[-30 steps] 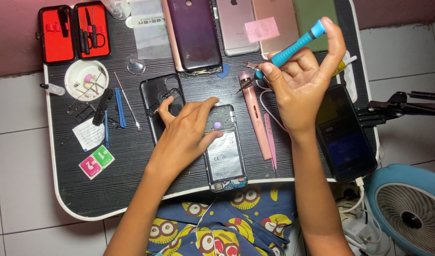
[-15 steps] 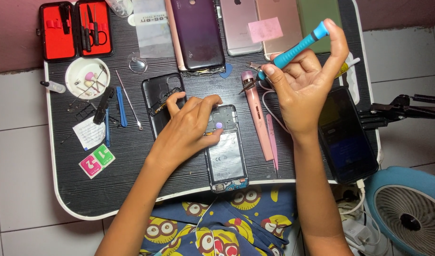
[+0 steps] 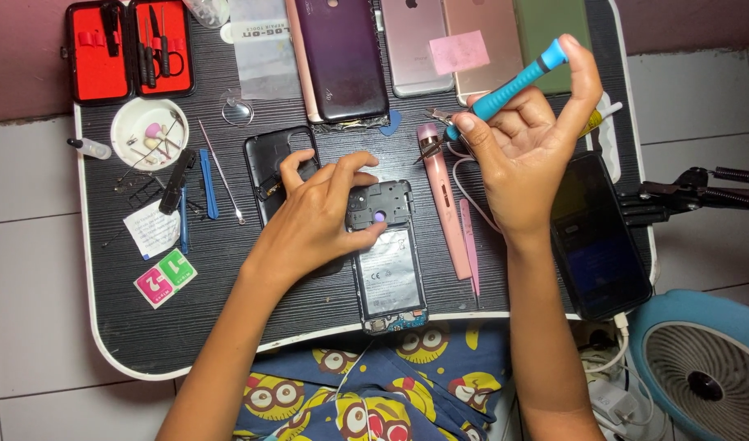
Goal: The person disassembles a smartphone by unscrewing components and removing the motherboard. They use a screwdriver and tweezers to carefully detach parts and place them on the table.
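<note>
An opened phone lies back-up near the front edge of the black lap table, its battery and circuit board showing. My left hand rests on the phone's upper part, fingertips on the black inner cover. My right hand is raised above the table's right side, palm up, and grips a blue screwdriver between thumb and fingers. The removed black back cover lies just left of the phone, partly under my left hand.
Several phones lie in a row along the far edge. A red tool case, a white dish of small parts, a pink tool, and spudgers sit around. A dark phone charges at right; a fan stands below.
My right hand has tilted the blue screwdriver slightly and shifted a little right. My left hand's fingers have adjusted on the phone's top cover.
</note>
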